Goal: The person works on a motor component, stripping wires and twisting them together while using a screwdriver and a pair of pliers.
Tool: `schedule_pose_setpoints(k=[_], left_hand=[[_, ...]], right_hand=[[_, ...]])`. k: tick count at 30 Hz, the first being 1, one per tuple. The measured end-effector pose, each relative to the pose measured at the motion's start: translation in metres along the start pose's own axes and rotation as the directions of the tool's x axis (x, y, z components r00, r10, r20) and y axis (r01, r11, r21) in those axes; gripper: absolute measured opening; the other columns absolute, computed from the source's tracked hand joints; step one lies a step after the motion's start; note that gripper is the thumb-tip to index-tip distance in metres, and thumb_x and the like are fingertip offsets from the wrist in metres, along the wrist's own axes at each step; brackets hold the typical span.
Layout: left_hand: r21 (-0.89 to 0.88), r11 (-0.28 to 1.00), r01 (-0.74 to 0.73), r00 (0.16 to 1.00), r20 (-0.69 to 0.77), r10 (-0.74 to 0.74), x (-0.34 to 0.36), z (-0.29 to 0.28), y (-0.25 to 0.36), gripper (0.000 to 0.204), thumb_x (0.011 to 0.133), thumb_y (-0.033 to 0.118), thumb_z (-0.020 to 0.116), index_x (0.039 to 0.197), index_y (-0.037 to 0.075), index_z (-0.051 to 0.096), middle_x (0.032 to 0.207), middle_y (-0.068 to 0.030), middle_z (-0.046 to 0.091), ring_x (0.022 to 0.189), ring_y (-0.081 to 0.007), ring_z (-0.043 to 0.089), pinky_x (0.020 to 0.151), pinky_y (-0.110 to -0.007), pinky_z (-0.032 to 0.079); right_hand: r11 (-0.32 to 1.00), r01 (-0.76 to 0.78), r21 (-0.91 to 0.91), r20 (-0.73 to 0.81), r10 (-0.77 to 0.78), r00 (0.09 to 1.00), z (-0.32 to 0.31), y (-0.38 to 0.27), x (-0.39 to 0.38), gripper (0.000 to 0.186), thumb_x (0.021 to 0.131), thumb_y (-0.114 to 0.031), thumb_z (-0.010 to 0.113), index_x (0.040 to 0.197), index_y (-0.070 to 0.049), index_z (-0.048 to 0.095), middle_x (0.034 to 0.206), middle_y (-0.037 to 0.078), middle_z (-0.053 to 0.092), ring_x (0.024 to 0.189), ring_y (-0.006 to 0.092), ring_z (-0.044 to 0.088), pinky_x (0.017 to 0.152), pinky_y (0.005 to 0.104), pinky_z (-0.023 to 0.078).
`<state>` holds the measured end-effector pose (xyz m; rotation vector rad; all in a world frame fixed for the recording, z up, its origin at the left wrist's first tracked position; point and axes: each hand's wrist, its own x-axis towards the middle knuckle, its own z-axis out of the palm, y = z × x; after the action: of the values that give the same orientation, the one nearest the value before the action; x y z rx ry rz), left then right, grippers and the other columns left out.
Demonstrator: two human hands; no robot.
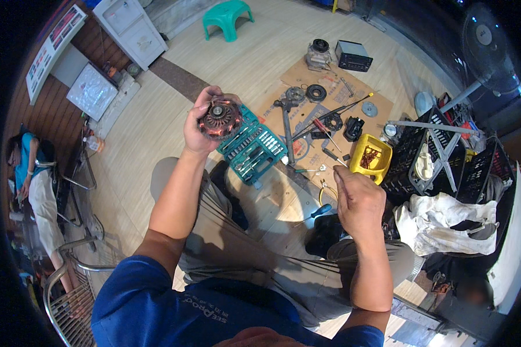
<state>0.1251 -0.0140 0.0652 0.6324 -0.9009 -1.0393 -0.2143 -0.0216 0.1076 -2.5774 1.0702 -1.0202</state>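
My left hand grips a round alternator core with copper windings and a central shaft, raised in front of me. Just beyond it lies an open teal socket set with rows of sockets and bits. My right hand is closed, its back toward me, beside a yellow tub holding reddish-brown bits. Whatever its fingers hold, if anything, is hidden. A dark-handled screwdriver points toward those fingertips; whether they touch it I cannot tell. A blue-handled screwdriver lies by my shoe.
On a cardboard sheet lie a hammer, a black pulley, and several other parts. Black crates, a white cloth and a standing fan are at right. A green stool stands far off; another person is at left.
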Motion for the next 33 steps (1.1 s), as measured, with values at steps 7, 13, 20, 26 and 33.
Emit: schedule_pose_setpoints(k=[7, 13, 20, 26, 33], left_hand=[[0.079, 0.994, 0.075, 0.992, 0.095, -0.082, 0.000, 0.007, 0.010, 0.048, 0.076, 0.037, 0.051, 0.110, 0.003, 0.043, 0.099, -0.0261, 0.057, 0.082, -0.0299, 0.060, 0.070, -0.036, 0.051], [0.119, 0.989, 0.087, 0.987, 0.126, -0.102, 0.002, 0.011, 0.013, 0.051, 0.073, 0.039, 0.055, 0.107, 0.002, 0.045, 0.096, -0.0264, 0.058, 0.079, -0.0284, 0.061, 0.068, -0.035, 0.052], [0.117, 0.979, 0.166, 0.969, 0.163, -0.184, 0.000, 0.012, 0.013, 0.056, 0.072, 0.043, 0.058, 0.107, 0.002, 0.044, 0.092, -0.0255, 0.058, 0.073, -0.0265, 0.061, 0.061, -0.032, 0.053], [0.075, 0.976, 0.206, 0.958, 0.186, -0.217, -0.001, 0.012, 0.005, 0.055, 0.074, 0.043, 0.057, 0.106, 0.002, 0.043, 0.090, -0.0255, 0.059, 0.073, -0.0260, 0.061, 0.061, -0.031, 0.052], [0.124, 0.949, 0.289, 0.883, 0.350, -0.315, -0.004, 0.018, -0.006, 0.053, 0.076, 0.037, 0.056, 0.109, -0.002, 0.044, 0.098, -0.0258, 0.061, 0.095, -0.0310, 0.060, 0.085, -0.038, 0.049]], right_hand=[[0.999, -0.024, -0.032, -0.039, 0.023, 0.999, -0.009, 0.010, 0.000, 0.015, 0.080, -0.009, 0.067, 0.095, -0.007, 0.066, 0.068, 0.010, 0.059, 0.061, 0.0289, 0.060, 0.056, 0.0372, 0.048], [0.999, -0.046, -0.020, -0.072, 0.045, 0.996, -0.018, 0.011, 0.002, 0.013, 0.080, -0.008, 0.067, 0.093, -0.006, 0.067, 0.071, 0.012, 0.062, 0.065, 0.0302, 0.063, 0.059, 0.0378, 0.049], [0.982, -0.169, -0.085, 0.093, 0.176, 0.980, -0.029, 0.015, 0.003, 0.011, 0.084, -0.015, 0.063, 0.091, -0.007, 0.067, 0.074, 0.016, 0.063, 0.070, 0.0334, 0.063, 0.061, 0.0410, 0.049], [0.977, -0.213, -0.005, 0.450, 0.192, 0.872, -0.025, 0.034, -0.007, 0.027, 0.079, -0.016, 0.068, 0.102, -0.002, 0.065, 0.088, 0.018, 0.064, 0.086, 0.0365, 0.061, 0.075, 0.0424, 0.048], [0.927, -0.253, 0.278, 0.360, 0.144, 0.922, 0.009, 0.002, 0.000, 0.050, 0.080, -0.020, 0.069, 0.121, 0.003, 0.053, 0.115, 0.024, 0.056, 0.106, 0.0405, 0.055, 0.091, 0.0420, 0.044]])
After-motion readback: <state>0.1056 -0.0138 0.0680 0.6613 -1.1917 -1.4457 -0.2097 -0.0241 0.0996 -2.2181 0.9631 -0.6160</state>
